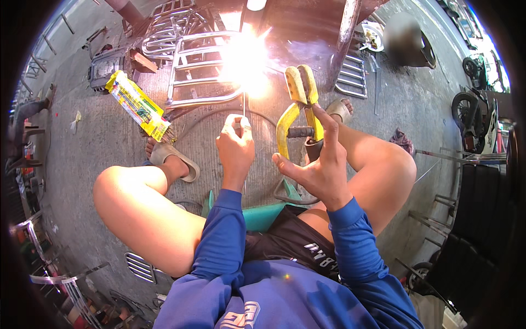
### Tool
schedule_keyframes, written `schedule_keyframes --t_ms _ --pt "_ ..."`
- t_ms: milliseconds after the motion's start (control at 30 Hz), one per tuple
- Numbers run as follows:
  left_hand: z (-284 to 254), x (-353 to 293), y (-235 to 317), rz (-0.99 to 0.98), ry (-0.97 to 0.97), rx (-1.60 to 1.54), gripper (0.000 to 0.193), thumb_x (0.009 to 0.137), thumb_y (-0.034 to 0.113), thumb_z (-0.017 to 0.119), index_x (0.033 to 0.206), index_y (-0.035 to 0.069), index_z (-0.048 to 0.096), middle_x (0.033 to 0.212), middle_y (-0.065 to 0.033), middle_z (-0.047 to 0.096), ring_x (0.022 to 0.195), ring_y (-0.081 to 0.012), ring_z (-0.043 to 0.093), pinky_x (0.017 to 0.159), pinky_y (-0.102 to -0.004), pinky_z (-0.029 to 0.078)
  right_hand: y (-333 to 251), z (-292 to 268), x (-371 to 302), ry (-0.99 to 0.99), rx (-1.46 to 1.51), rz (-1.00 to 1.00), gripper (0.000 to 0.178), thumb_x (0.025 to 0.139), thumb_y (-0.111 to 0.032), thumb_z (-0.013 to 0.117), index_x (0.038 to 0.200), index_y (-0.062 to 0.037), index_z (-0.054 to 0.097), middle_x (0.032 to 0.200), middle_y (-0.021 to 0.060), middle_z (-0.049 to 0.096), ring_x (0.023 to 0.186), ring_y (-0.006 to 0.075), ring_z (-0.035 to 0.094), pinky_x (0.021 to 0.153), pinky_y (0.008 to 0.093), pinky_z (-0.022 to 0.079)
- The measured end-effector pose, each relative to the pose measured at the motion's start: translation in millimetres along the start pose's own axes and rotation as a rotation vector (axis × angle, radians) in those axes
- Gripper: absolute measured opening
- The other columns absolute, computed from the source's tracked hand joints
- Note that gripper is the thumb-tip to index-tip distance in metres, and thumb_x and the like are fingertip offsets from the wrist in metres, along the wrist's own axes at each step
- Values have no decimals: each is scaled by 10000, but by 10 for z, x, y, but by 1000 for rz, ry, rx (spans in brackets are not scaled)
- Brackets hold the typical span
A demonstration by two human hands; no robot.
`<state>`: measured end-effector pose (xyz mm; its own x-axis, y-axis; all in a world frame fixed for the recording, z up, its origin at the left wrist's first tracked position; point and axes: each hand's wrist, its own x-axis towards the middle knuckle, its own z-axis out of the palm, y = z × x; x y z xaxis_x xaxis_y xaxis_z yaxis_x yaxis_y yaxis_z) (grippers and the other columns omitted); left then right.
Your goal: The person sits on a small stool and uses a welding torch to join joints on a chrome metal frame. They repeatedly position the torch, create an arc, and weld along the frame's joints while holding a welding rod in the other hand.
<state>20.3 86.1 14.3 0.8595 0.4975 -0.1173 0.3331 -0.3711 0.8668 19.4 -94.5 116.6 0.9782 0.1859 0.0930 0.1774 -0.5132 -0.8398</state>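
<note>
My left hand [236,145] is closed, pinching a thin welding rod [244,104] that points up toward a blinding white glare. In my right hand [329,159] is a yellow electrode holder [284,131] with a dark handle. My thumb and index finger stretch out around it, while the other fingers are partly hidden. The holder's jaws point away from me, just right of the glare. Beyond my left hand lies a shiny tubular metal rack [198,63]; the glare hides its right end.
A yellow packet of welding rods [137,107] lies by my left foot, near a grey case [107,68]. More bent metal racks [170,30] lie behind. A smaller rack [350,77] is beyond my right foot. I sit on a green stool [263,217]. Motorbikes [468,118] stand at right.
</note>
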Motion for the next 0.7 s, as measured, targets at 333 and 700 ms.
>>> schedule_keyframes --t_ms 333,700 --pt "-44 29 19 -55 -57 -49 167 1047 180 653 1015 22 696 687 -149 727 598 -259 728 586 -418 514 0 21 14 37 -153 -89 1105 694 -299 995 1584 -43 392 1331 238 665 1205 342 712 1050 444 556" --pt "-27 25 4 -45 -36 -53 174 1041 187 657 1022 21 705 708 -152 743 624 -281 742 609 -429 527 -4 23 13 -3 -131 -2 1102 695 -314 993 1577 -35 395 1340 240 656 1216 343 707 1015 438 575"
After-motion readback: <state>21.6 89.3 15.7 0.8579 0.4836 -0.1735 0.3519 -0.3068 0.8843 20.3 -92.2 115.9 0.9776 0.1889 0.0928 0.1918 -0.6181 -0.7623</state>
